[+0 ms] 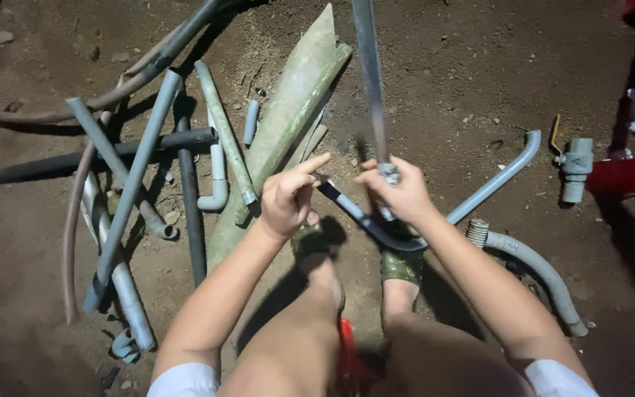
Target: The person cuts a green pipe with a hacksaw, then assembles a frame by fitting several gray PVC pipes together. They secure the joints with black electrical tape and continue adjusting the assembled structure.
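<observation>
A person sits low over bare dirt ground [442, 81], with both feet in green sandals [402, 266]. The right hand [398, 192] is closed tight around a long, thin metal pipe [369, 81] that stands up toward the camera; a small metal fitting [389, 173] sits on the pipe at the fingers. The left hand [288, 198] is curled around the end of a dark bent tube [365, 220], with one finger sticking out; I cannot tell how firmly it holds. The tube runs between both hands. To the left lies a pile of grey pipes [134, 176] beside a big greenish split pipe [288, 117]. A grey valve [575, 165] and a ribbed hose [531, 261] lie on the right.
</observation>
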